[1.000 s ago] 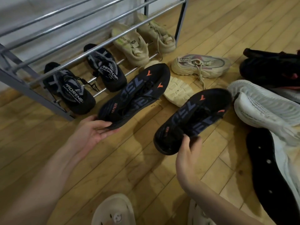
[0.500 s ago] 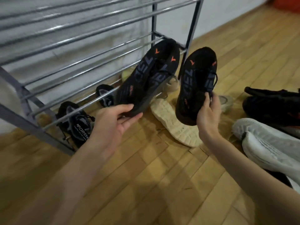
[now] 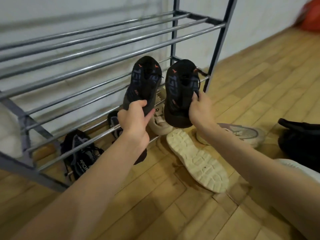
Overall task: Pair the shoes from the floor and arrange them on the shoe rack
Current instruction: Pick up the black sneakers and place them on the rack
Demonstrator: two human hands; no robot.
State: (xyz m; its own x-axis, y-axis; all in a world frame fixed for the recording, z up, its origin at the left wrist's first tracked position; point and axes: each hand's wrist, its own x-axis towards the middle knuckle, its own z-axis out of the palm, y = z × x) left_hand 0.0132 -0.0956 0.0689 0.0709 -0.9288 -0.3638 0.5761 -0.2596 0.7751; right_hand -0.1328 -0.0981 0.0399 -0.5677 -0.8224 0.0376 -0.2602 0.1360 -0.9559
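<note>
I hold a matching pair of black shoes with orange marks, toes up, in front of the metal shoe rack (image 3: 110, 44). My left hand (image 3: 135, 118) grips the heel of the left black shoe (image 3: 143, 80). My right hand (image 3: 199, 108) grips the right black shoe (image 3: 180, 90) by its heel and collar. Both shoes hang side by side at the height of the rack's middle shelf, near its right end. On the bottom shelf sit a black patterned shoe (image 3: 79, 149), another dark shoe (image 3: 114, 122) partly hidden by my hand, and a beige shoe (image 3: 161, 122).
On the wooden floor lie a cream shoe sole-up (image 3: 197, 160), a grey-beige sneaker (image 3: 242, 134), a black shoe (image 3: 301, 139) at the right edge and a white shoe (image 3: 297, 168) behind my right arm. An orange object (image 3: 310, 16) sits by the far wall.
Both hands have lifted the black pair from near the floor up to the rack's middle shelf, bringing the shoes closer together and more upright. My view has tilted up.
</note>
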